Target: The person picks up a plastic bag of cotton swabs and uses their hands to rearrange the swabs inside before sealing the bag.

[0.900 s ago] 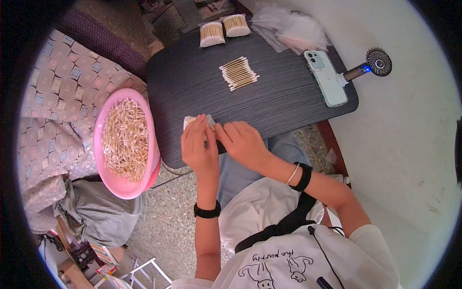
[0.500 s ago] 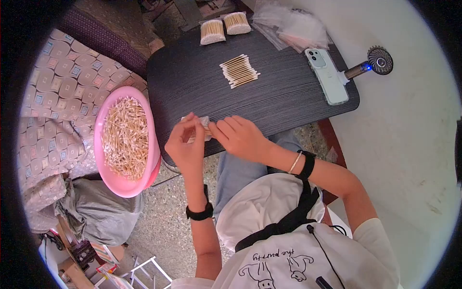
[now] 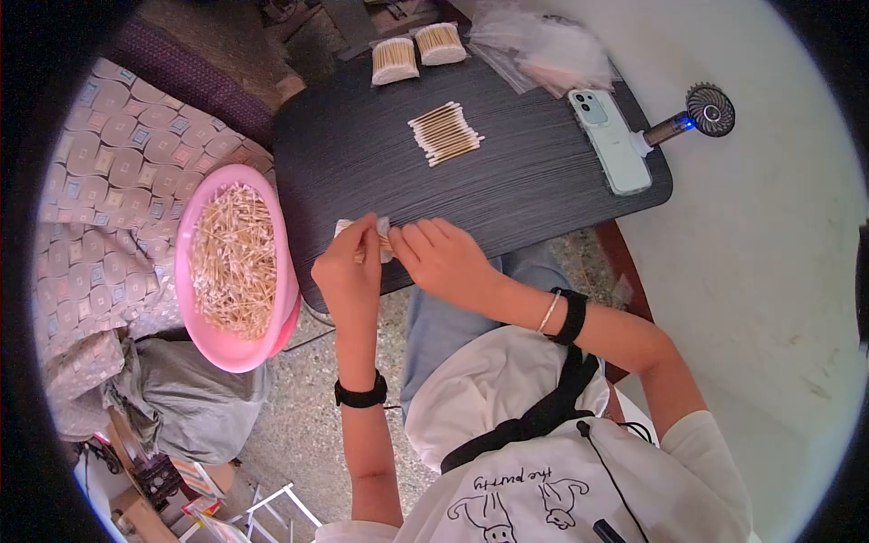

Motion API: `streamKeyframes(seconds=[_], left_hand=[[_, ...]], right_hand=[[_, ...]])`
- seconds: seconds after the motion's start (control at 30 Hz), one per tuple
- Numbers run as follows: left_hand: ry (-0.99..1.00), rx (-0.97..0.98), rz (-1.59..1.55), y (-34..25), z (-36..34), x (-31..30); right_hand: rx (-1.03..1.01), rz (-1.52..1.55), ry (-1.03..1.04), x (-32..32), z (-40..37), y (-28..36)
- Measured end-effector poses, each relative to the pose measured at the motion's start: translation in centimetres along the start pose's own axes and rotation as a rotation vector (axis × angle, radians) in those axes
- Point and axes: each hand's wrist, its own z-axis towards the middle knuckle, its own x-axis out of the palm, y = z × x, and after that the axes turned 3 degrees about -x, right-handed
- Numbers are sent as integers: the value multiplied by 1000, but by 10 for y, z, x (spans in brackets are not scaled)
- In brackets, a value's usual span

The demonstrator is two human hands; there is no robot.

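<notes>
Close to the near left edge of the dark table, my left hand (image 3: 347, 271) is closed around a bag of cotton swabs (image 3: 386, 244). My right hand (image 3: 444, 258) pinches the right side of the same bag. My fingers cover much of it, so its opening cannot be made out. Farther up the table lies a flat layer of loose cotton swabs (image 3: 446, 134). Left of my hands, a pink basin (image 3: 185, 258) holds a large heap of cotton swabs (image 3: 233, 258).
Two filled swab bags (image 3: 395, 61) stand at the table's far edge. Clear plastic bags (image 3: 552, 54) are piled at the far right corner. A phone (image 3: 615, 149) with a small fan (image 3: 711, 110) attached lies along the right side of the dark table (image 3: 335, 136), by a white wall.
My left wrist has shifted slightly left, and the fingers of both hands have moved a little on the swab bag. The view has tilted slightly.
</notes>
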Motion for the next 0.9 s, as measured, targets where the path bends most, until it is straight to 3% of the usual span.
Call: streamKeyframes(seconds=[0.17,0.37,0.57,0.67,0.9], left_hand=[[33,-446,-472,5,3,-5],[161,-475,-588,15,-1,-5],[176,-435,-583,24,1,-6],[143,-319,-505,20,1,-5],[130,11,-81,-1,9,-6]], right_hand=[[82,63,-20,-3,3,2],[167,150,-53,-6,-9,0],[296,276,-53,-22,-18,-11],[441,327,-48,-28,-22,-14],[440,507,-8,-32,-20,-5]])
